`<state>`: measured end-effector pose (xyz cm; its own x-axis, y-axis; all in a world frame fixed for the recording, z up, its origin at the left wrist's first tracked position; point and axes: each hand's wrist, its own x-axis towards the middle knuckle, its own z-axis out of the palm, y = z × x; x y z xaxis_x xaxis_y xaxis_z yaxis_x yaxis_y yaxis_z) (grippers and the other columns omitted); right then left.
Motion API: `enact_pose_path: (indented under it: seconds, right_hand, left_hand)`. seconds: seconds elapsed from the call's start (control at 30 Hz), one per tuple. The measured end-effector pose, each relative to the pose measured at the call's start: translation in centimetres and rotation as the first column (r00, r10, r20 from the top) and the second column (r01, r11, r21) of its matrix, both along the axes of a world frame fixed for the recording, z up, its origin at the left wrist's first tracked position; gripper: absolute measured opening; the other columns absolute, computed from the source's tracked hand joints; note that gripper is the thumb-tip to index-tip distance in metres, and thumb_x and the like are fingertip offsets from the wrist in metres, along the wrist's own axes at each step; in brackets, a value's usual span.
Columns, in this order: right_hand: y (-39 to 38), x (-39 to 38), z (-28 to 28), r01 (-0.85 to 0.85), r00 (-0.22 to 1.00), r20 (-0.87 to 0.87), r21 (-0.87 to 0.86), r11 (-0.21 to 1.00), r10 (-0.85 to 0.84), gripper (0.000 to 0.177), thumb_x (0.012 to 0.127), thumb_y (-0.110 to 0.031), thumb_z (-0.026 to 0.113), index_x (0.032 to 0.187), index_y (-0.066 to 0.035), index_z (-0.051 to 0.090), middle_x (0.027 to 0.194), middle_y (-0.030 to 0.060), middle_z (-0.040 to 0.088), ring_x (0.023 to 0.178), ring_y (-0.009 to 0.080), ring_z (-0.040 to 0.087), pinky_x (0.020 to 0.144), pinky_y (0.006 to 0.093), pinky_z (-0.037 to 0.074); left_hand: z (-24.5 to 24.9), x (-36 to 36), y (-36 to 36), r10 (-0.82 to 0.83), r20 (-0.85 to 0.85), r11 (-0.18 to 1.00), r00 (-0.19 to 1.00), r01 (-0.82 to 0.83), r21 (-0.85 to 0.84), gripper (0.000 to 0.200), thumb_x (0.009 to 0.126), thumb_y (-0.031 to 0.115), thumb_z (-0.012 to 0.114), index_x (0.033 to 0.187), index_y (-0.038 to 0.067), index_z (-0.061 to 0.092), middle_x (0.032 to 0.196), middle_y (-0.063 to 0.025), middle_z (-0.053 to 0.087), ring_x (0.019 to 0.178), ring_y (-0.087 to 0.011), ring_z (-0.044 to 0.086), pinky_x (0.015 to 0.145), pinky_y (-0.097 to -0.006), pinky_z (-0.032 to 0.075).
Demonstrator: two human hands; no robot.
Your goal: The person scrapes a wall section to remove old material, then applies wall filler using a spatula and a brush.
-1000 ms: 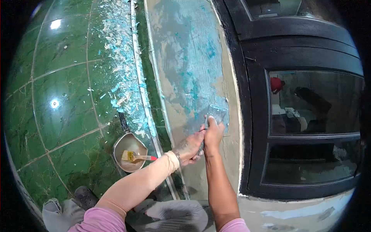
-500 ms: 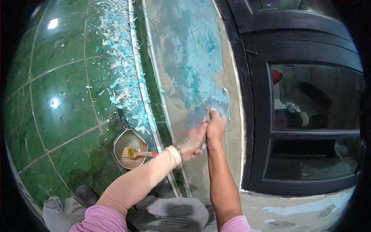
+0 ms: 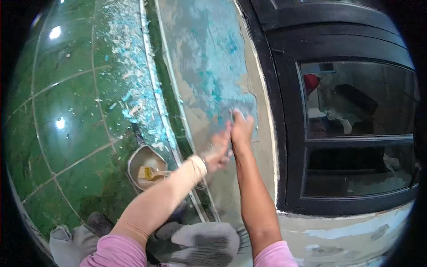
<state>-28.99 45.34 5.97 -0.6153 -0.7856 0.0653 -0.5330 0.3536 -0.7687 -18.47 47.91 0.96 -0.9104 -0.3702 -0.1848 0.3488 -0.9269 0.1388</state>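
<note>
My right hand (image 3: 242, 130) is closed around a scraper whose grey blade (image 3: 244, 106) lies against the wall (image 3: 262, 169) at the edge of the peeling blue paint (image 3: 222, 58). The blade is smeared by motion and its handle is mostly hidden in my fingers. Just below and to the left, my left hand (image 3: 218, 153) is closed on the lower end of the same tool, its fingers blurred. A tan sleeve covers my left forearm.
Left of the wall, a pan (image 3: 133, 173) holding a paintbrush (image 3: 149, 173) stands on green tiles (image 3: 66, 147). Paint scrapings (image 3: 129, 66) lie along the wall's foot. A black framed window (image 3: 291, 133) is on the right, and a shoe (image 3: 98, 222) shows at lower left.
Both hands and the scraper have shifted a little up and left in view, as has the whole scene. My left forearm now covers the brush's red handle tip.
</note>
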Motion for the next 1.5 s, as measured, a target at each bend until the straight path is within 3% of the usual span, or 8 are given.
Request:
enact_pose_path:
  seconds: [0.1, 0.23, 0.3, 0.37, 0.77, 1.17, 1.3, 1.5]
  right_hand:
    - [0.9, 0.2, 1.3, -0.098, 0.991, 0.100, 0.047, 0.994, 0.093, 0.019, 0.089, -0.016, 0.057, 0.094, 0.001, 0.064, 0.077, 0.0066, 0.064, 0.060, 0.0132, 0.056, 0.051, 0.0306, 0.043]
    - [-3.9, -2.1, -1.4, -0.055, 0.936, -0.331, 0.190, 0.980, 0.117, 0.019, 0.091, -0.012, 0.051, 0.085, -0.001, 0.066, 0.078, 0.0057, 0.063, 0.062, 0.0103, 0.056, 0.052, 0.0274, 0.043]
    - [-0.3, 1.0, -0.8, -0.079, 0.977, -0.203, -0.086, 0.993, 0.061, 0.019, 0.091, -0.012, 0.053, 0.082, 0.001, 0.064, 0.068, 0.0069, 0.060, 0.053, 0.0141, 0.054, 0.048, 0.0315, 0.042]
    - [0.8, 0.2, 0.3, -0.052, 0.998, 0.041, 0.008, 0.999, 0.051, 0.019, 0.090, -0.013, 0.055, 0.079, 0.001, 0.062, 0.062, 0.0075, 0.058, 0.049, 0.0167, 0.053, 0.046, 0.0346, 0.041]
    - [-5.3, 1.5, 1.5, -0.173, 0.948, -0.250, 0.115, 0.978, 0.197, 0.021, 0.087, -0.010, 0.050, 0.082, 0.001, 0.067, 0.063, 0.0053, 0.062, 0.045, 0.0120, 0.050, 0.041, 0.0303, 0.037]
    - [-0.8, 0.9, 0.6, -0.022, 0.997, 0.079, 0.002, 1.000, 0.022, 0.015, 0.086, -0.013, 0.055, 0.084, -0.001, 0.065, 0.066, 0.0053, 0.060, 0.050, 0.0140, 0.050, 0.046, 0.0325, 0.039]
    - [-4.7, -1.9, -1.7, -0.146, 0.934, -0.321, 0.060, 0.987, 0.158, 0.022, 0.086, -0.010, 0.055, 0.070, 0.001, 0.063, 0.058, 0.0091, 0.058, 0.046, 0.0157, 0.053, 0.042, 0.0338, 0.039]
    - [-4.1, 1.2, 0.5, -0.095, 0.995, -0.017, -0.082, 0.992, 0.094, 0.022, 0.085, -0.013, 0.058, 0.070, 0.003, 0.062, 0.056, 0.0088, 0.056, 0.046, 0.0189, 0.052, 0.044, 0.0378, 0.040]
  left_hand:
    - [1.0, -0.7, 0.4, 0.112, 0.042, 0.993, 0.993, -0.113, 0.033, 0.036, 0.096, 0.059, 0.047, 0.103, 0.023, 0.051, 0.070, 0.0049, 0.049, 0.047, -0.0056, 0.038, 0.038, -0.0203, 0.027]
    - [0.6, -1.6, 1.3, 0.013, 0.016, 0.995, 1.000, -0.014, 0.095, 0.038, 0.096, 0.061, 0.045, 0.106, 0.025, 0.053, 0.068, 0.0051, 0.047, 0.047, -0.0064, 0.040, 0.038, -0.0199, 0.027]
    - [1.1, 1.0, 0.5, 0.017, 0.083, 1.000, 0.996, -0.016, -0.009, 0.041, 0.095, 0.063, 0.045, 0.102, 0.023, 0.053, 0.067, 0.0049, 0.046, 0.048, -0.0070, 0.041, 0.036, -0.0205, 0.027]
    - [0.3, -0.8, 1.0, 0.075, 0.073, 0.997, 0.994, -0.076, 0.007, 0.044, 0.094, 0.064, 0.046, 0.097, 0.021, 0.052, 0.069, 0.0052, 0.046, 0.050, -0.0068, 0.042, 0.037, -0.0209, 0.028]
    - [1.1, -0.8, -1.7, 0.137, 0.078, 0.989, 0.988, -0.141, 0.044, 0.052, 0.089, 0.073, 0.043, 0.088, 0.021, 0.048, 0.059, 0.0035, 0.045, 0.039, -0.0077, 0.037, 0.034, -0.0234, 0.026]
    - [1.7, 0.7, 0.2, 0.020, 0.043, 1.000, 0.999, -0.021, 0.016, 0.038, 0.097, 0.059, 0.042, 0.098, 0.022, 0.051, 0.062, 0.0041, 0.044, 0.038, -0.0060, 0.032, 0.034, -0.0219, 0.024]
    - [0.7, 0.3, -3.1, 0.106, 0.053, 0.991, 0.993, -0.109, 0.074, 0.042, 0.096, 0.062, 0.044, 0.097, 0.021, 0.051, 0.063, 0.0035, 0.044, 0.039, -0.0066, 0.034, 0.034, -0.0213, 0.025]
    - [1.9, 1.5, -2.4, 0.121, 0.098, 0.993, 0.988, -0.120, -0.017, 0.045, 0.092, 0.064, 0.050, 0.089, 0.019, 0.051, 0.062, 0.0023, 0.046, 0.041, -0.0085, 0.035, 0.035, -0.0222, 0.022]
